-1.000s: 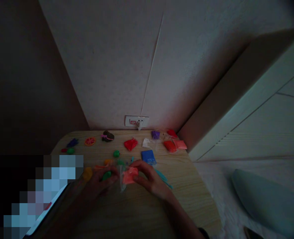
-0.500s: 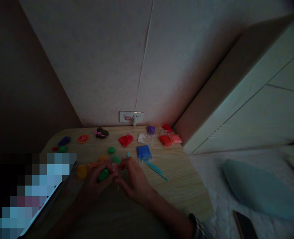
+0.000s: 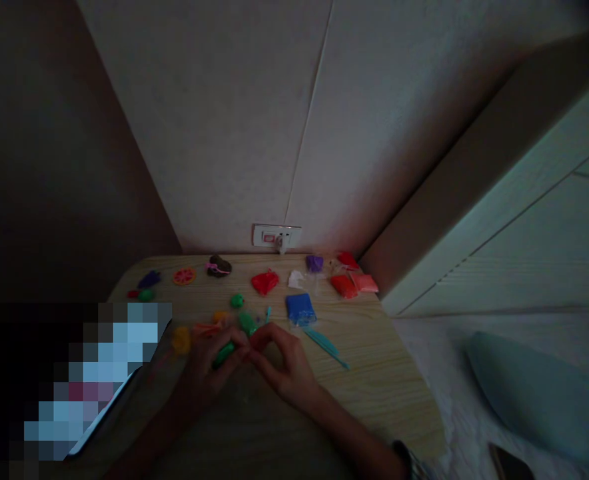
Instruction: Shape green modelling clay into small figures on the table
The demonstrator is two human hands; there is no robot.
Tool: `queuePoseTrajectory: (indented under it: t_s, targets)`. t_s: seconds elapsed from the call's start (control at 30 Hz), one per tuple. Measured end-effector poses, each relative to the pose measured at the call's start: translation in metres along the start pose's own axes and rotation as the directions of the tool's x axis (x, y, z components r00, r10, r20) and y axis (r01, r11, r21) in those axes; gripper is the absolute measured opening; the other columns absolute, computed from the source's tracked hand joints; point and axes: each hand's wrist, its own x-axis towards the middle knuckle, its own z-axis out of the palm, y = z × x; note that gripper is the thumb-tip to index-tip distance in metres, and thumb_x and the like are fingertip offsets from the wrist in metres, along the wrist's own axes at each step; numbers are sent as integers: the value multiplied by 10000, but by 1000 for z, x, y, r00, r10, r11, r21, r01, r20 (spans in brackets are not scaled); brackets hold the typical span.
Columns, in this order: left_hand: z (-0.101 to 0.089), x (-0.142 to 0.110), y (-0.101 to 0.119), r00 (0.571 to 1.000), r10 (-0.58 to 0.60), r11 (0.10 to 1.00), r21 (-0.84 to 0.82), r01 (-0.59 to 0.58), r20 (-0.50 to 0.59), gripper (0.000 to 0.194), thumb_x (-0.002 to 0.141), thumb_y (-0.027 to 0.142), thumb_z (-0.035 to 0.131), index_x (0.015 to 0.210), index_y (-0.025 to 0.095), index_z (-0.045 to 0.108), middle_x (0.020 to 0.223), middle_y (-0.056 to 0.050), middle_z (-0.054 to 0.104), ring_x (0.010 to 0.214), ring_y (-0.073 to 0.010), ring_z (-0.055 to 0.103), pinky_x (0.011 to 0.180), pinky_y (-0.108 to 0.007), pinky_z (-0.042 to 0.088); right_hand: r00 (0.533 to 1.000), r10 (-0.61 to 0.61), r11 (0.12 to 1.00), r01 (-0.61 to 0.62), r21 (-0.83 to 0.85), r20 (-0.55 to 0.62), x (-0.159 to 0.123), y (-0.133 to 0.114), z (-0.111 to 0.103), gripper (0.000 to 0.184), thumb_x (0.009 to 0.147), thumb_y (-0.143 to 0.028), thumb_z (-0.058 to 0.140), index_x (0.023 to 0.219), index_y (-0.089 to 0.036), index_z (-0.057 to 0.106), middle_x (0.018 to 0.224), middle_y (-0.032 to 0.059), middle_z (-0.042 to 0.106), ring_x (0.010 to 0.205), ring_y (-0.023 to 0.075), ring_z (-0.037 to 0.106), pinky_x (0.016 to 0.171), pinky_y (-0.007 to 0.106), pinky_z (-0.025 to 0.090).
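My left hand [image 3: 204, 367] is closed around a green lump of modelling clay [image 3: 223, 355], which shows between thumb and forefinger. The fingertips of my right hand [image 3: 289, 367] pinch together right beside the left fingertips; what they grip is too small and dark to make out. Just beyond the hands lies another green piece [image 3: 247, 323], with a small green ball [image 3: 237, 301] farther back. A blue clay packet [image 3: 300, 309] and turquoise modelling tools [image 3: 326, 345] lie to the right of my right hand. Orange pieces [image 3: 209, 329] sit behind my left hand.
A lit tablet [image 3: 119, 380], pixelated, stands at the left. Along the table's [image 3: 374, 387] back are a pink-and-orange disc [image 3: 184, 276], a brown shape [image 3: 218, 267], a red packet [image 3: 265, 282], a purple packet [image 3: 315, 264] and orange packets [image 3: 344, 285]. A wall socket [image 3: 277, 236] is behind.
The whole view has shifted, so table and hands appear farther right. Both hands stay together with the green clay in the left; the clear glint between the fingertips no longer shows.
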Motion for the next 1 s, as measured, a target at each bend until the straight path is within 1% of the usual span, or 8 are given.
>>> queuePoseTrajectory:
  t_s: [0.07,0.17,0.3,0.43,0.57,0.73,0.9,1.0]
  targets:
    - [-1,-1,0,1000,22,1000,-13,-22,-4,183,852,275,513,701,216,597,699,13,672,702,-159,636,686,-242,489,999,47,998,-47,37,-3,1,-1,0,94,838,-265,570,779,-195,552,726,0,582,678,147,561,637,251,452]
    - [0,-3,-1,998,57,998,-40,-57,-5,151,855,247,515,722,213,579,720,15,664,715,-146,636,689,-226,490,996,73,997,-74,25,50,1,-1,-1,127,850,-245,524,734,-193,531,695,-5,561,662,144,541,626,245,427]
    - [2,-4,-2,998,52,997,-52,-53,-19,128,832,211,513,712,210,556,701,25,654,684,-132,626,657,-212,491,988,44,999,-44,-3,147,0,-3,-2,235,905,-264,433,688,-196,494,660,-13,523,629,132,504,607,236,397]
    - [3,-1,3,999,25,999,-47,-26,-20,143,813,205,492,675,209,532,644,34,629,629,-128,601,616,-214,482,991,14,1000,-13,-10,136,-2,-4,-2,289,933,-319,410,678,-203,481,654,-12,523,626,135,508,592,234,400]
    - [2,2,10,999,35,999,-41,-36,-20,142,798,195,487,661,210,523,640,28,630,632,-137,597,636,-231,489,992,-77,991,86,-100,96,-4,-1,-2,283,939,-313,397,700,-203,500,676,9,554,655,152,529,612,252,414]
    - [3,-3,10,998,69,997,27,-69,-3,175,822,182,468,669,198,551,627,18,642,595,-133,598,591,-222,468,982,-178,945,189,-267,67,-7,4,-2,259,935,-259,389,721,-204,523,639,17,559,621,161,515,589,267,395]
    - [7,-12,3,996,89,990,113,-88,-6,110,814,194,500,753,198,592,690,5,680,643,-153,625,634,-245,478,924,-367,835,378,-399,106,-8,4,-4,241,934,-180,346,806,-201,549,652,30,577,601,172,499,556,291,359]
    - [9,-16,1,998,64,992,104,-65,13,69,807,238,544,794,201,600,752,-8,698,699,-171,644,667,-258,492,896,-425,796,437,-420,127,-7,3,-5,248,938,-171,326,879,-202,565,678,35,598,612,178,516,559,302,367]
